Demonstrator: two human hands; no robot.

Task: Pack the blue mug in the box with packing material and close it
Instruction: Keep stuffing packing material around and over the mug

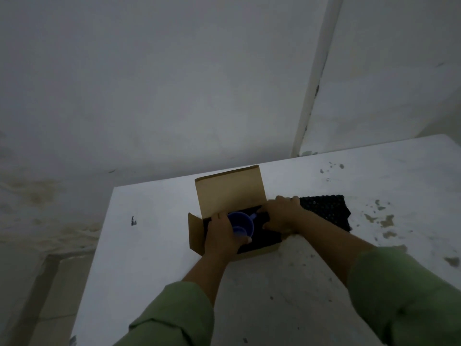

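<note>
- One white table (pixel 154 245), paint chipped and stained along its right side, fills the lower part of the room in front of me, pushed against a grey, water-marked wall (pixel 149 83).
- Two green sleeves (pixel 404 295) reach in from the near edge, forearms bare past the cuffs.
- The cardboard box (pixel 197 236) sits mid-table, its long side running left to right; the back lid stands upright and a small side flap juts out at the left.
- A black bubble wrap sheet (pixel 326 211) lies flat just right of the box, its left end running under the right hand into the box, where dark material lines the inside.
- The right hand (pixel 282 216) lies over the box's right end, fingers curled and gripping the edge of the sheet.
- The left hand (pixel 222 238) wraps round the mug from the near left, thumb curled at its lower rim, fingers on its far side.
- The blue mug (pixel 240 224) is inside the box, left of centre: plain, glossy blue, tipped so its open mouth faces up and towards me, handle pointing to the far right.
</note>
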